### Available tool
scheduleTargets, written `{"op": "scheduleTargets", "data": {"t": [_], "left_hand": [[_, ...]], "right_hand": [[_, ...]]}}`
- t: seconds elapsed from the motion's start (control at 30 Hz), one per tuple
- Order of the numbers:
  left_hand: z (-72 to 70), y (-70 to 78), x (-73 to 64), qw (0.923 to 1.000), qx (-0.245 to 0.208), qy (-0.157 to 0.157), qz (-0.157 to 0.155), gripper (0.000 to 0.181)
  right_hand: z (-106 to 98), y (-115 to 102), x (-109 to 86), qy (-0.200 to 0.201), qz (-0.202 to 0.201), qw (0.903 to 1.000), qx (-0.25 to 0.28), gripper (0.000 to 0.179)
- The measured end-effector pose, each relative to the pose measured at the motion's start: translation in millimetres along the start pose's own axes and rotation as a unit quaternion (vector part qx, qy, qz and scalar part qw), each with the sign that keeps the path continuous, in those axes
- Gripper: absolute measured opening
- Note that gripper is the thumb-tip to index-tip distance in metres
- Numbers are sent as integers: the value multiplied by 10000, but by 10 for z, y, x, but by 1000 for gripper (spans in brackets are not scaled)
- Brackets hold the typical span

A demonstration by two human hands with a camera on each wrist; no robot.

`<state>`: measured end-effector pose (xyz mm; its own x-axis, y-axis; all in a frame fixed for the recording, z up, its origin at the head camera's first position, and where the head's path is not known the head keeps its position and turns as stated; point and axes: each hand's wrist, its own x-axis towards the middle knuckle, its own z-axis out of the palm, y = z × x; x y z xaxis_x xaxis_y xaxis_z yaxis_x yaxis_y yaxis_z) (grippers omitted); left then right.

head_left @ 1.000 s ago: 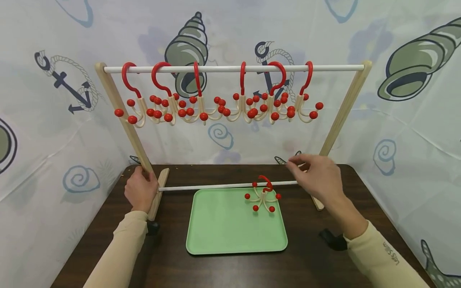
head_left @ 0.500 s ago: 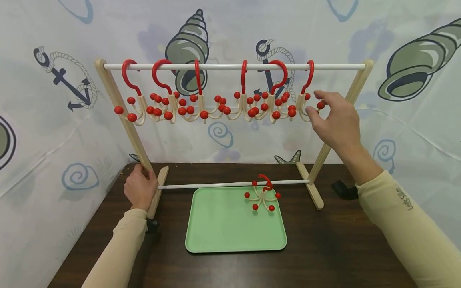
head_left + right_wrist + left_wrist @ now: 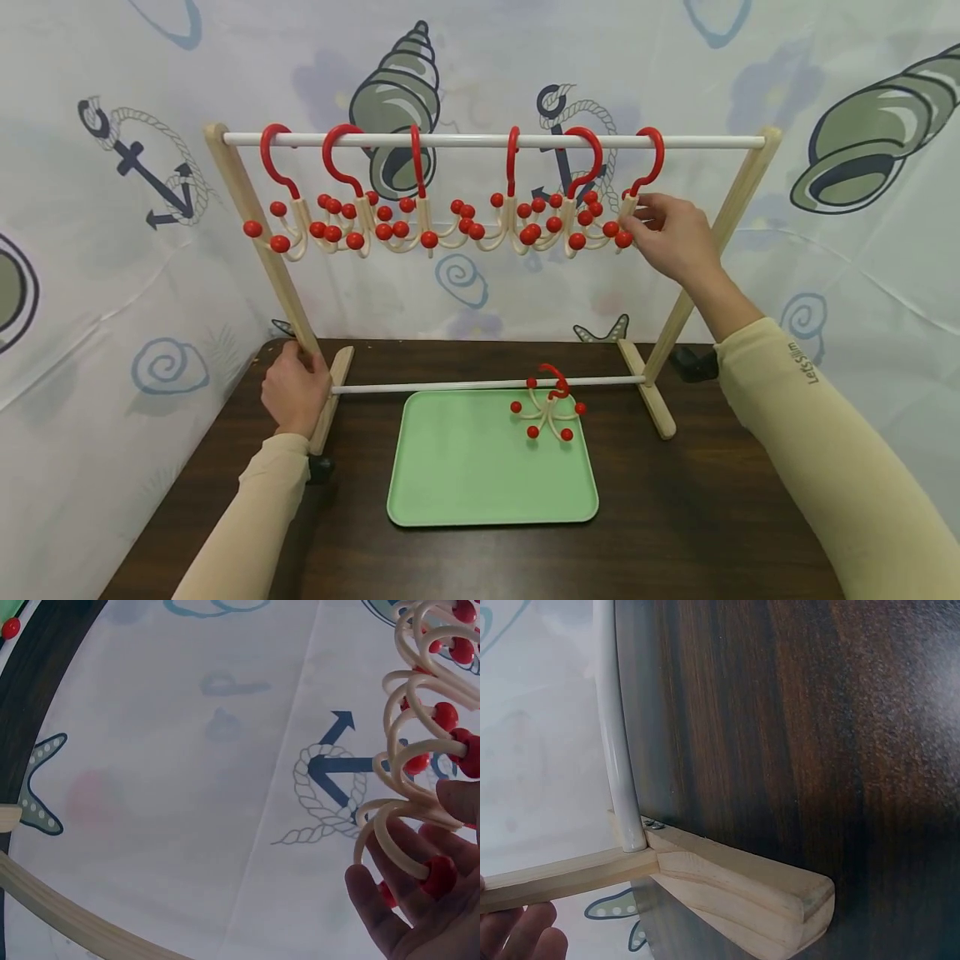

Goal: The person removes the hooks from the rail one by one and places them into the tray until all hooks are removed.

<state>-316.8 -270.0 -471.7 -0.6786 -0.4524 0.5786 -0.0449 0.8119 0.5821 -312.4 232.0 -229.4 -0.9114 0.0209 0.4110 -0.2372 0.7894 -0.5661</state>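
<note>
In the head view, my right hand (image 3: pixel 675 237) pinches the cream stem of the rightmost multi-arm hook hanger (image 3: pixel 654 167), whose red hook hangs over the rack's white top bar (image 3: pixel 705 142). In the right wrist view, my thumb and fingers close around this hanger's curved arms, beside a red ball tip (image 3: pixel 439 877). My left hand (image 3: pixel 295 392) grips the wooden rack's left post (image 3: pixel 262 250) low down. The left wrist view shows its fingertips (image 3: pixel 532 930) curled against the post. Another such hanger (image 3: pixel 551 408) lies on the green tray (image 3: pixel 480 475), at its upper right.
Several more red-and-cream hangers (image 3: pixel 423 217) hang along the top bar, their balls crowding together. The rack's lower bar (image 3: pixel 450 387) crosses just behind the tray. Its right post (image 3: pixel 738 196) and right foot (image 3: pixel 648 400) stand on the dark wooden table (image 3: pixel 360 550).
My right hand has risen from near the right end of the lower bar to the rightmost hanger and taken hold of it, turning it slightly. My left hand stays on the left post.
</note>
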Motion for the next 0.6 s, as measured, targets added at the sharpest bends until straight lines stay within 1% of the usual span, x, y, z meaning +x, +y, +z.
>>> {"op": "scheduleTargets", "data": {"t": [0.1,0.23,0.43,0.6], "left_hand": [[-12,-8,1,10000,-37,-46,11,21],[9,23,9,9999,-29,-88,46,22],[-3,33,7,10000,8,11,68,21],[-6,9,0,10000,13,2,58,21]], "right_hand": [[31,21,9,40,42,10000,-54,51],[8,79,8,194,33,9997,-162,48],[-2,101,22,340,-41,9989,-326,45],[-15,75,44,462,-128,9977,-469,42]]}}
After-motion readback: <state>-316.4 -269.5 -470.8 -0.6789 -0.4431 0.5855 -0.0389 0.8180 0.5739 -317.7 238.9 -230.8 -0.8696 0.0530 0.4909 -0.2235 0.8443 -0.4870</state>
